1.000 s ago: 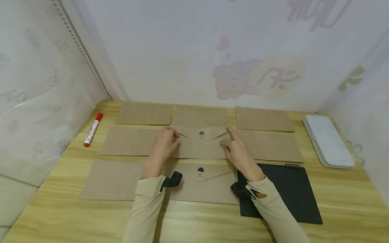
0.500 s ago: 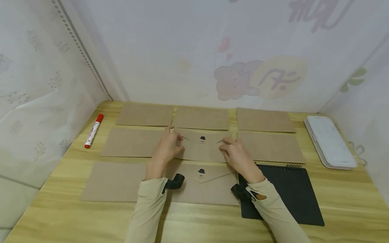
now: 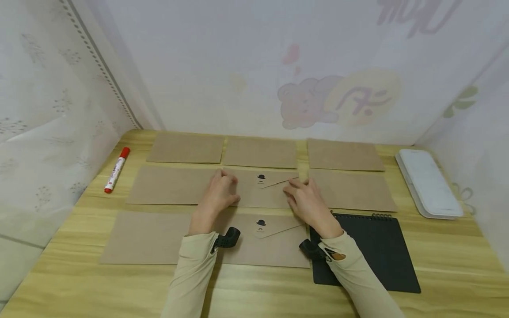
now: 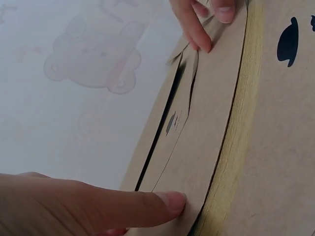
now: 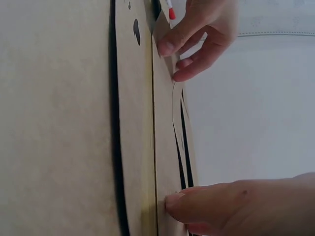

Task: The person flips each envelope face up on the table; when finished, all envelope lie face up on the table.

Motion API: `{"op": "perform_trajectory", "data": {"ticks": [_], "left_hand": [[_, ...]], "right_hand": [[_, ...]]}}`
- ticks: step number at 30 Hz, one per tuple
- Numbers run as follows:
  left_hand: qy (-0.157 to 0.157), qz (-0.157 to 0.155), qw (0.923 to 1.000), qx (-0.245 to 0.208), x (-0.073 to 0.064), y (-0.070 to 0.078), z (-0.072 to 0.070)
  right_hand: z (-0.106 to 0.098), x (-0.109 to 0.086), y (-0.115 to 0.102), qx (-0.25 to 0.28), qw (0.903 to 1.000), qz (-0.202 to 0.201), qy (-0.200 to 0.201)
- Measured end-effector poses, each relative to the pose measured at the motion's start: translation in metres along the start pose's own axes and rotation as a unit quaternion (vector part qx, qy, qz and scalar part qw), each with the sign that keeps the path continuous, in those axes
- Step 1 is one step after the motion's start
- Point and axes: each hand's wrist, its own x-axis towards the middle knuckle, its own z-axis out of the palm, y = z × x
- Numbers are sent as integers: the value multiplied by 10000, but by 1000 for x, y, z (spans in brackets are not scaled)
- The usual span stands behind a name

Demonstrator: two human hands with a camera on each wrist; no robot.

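A brown paper envelope (image 3: 260,196) with a small bowler-hat print lies in the middle of the table. My left hand (image 3: 216,192) holds its left end, the thumb (image 4: 170,204) on the front face. At its right end my right hand (image 3: 309,198) pinches the envelope near the flap's edge, which stands slightly raised in the left wrist view. Directly below lies a second hat-printed envelope (image 3: 262,247), flap side up. Some fingertips are hidden behind the envelope.
Several plain brown envelopes, including one at back left (image 3: 184,148) and one at right (image 3: 351,190), lie in rows. A black spiral notebook (image 3: 381,256) sits under my right forearm. A red-capped marker (image 3: 117,170) lies left, a white case (image 3: 429,183) right.
The held envelope has moved from overlapping the back middle envelope toward me, into the middle row. Both hands have come with it, and my right hand has moved slightly inward and down.
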Motion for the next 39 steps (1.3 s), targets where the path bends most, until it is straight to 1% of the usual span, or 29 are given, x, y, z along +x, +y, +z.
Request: {"op": "perform_trajectory", "data": {"ticks": [5,8,10,11,13,15,17,18,21,23,24,26,30,32,33,36,37,39], "left_hand": [[57,58,9992,384,-3,0,1],[62,23,9991,416,-3,0,-1],[130,65,9993,345,-1,0,-2],[233,123,9993,273,0,1,-3],[596,369,9975,106,3,3,-5],[1034,702,9921,-81,4,5,-7],[1459,1031,9836,-255,4,8,-10],[1628,1204,9788,-312,4,9,-11],[1881,1584,9679,-518,4,20,-11],[1895,1803,9626,-699,5,34,-7],[1848,1887,9613,-779,6,42,-5],[1556,1962,9637,-932,8,61,4],[639,1895,9754,-928,12,101,25],[182,1871,9785,-853,18,119,34],[3,1890,9785,-823,21,126,39],[-406,1976,9767,-737,31,144,53],[-496,2016,9757,-697,34,148,58],[-619,2014,9762,-519,40,155,65]], "right_hand": [[-1,-3,-1,-106,9999,89,-57],[-6,0,5,62,9999,47,-77],[-18,1,14,387,9990,198,-102],[-25,0,22,532,9982,265,-51],[-46,-5,40,959,9935,603,-93],[-67,-17,60,1198,9877,999,-101],[-85,-33,81,1277,9834,1283,-103],[-94,-42,90,1326,9795,1504,-194],[-113,-68,111,1264,9714,1957,-450],[-122,-83,120,1225,9655,2194,-690],[-125,-88,123,1186,9635,2255,-818],[-128,-98,129,1152,9607,2318,-1004],[-127,-110,136,1224,9546,2374,-1319],[-125,-112,140,1290,9508,2432,-1423],[-124,-112,141,1283,9497,2452,-1464],[-118,-112,145,1249,9469,2538,-1531],[-117,-112,146,1225,9463,2561,-1545],[-114,-112,147,1136,9466,2573,-1573]]}}
